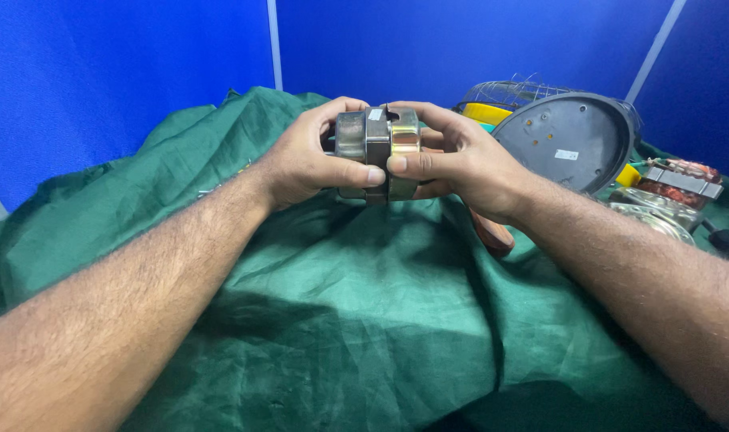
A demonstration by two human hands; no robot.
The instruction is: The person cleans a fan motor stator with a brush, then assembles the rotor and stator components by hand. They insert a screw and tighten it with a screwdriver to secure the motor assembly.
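- Your left hand [304,160] and right hand [452,156] both clamp the same round metal motor body [378,152], held up above the green cloth [356,320], centre of view
- Left fingers wrap the grey steel end, thumb pressed on the front; right fingers close on the brassy-gold end, thumb beside the left one
- Progress, as a judgement: the two shell halves sit together with a dark seam between them, neither off nor apart; can't tell if they're fastened or loose, so everything on this part looks still to do
- Small white sticker on top of the motor body, rectangular, print too small to read
- Dark grey round fan base [568,136] tilted up at right, a small white rectangular label near its middle
- Wire guard [512,90] behind it, yellow part below
- Copper-wound stator [678,180] far right on the cloth, clear plastic piece just beside it
- Reddish-brown handle [492,232] under your right wrist
- Blue partition [124,80] behind, no signs on it
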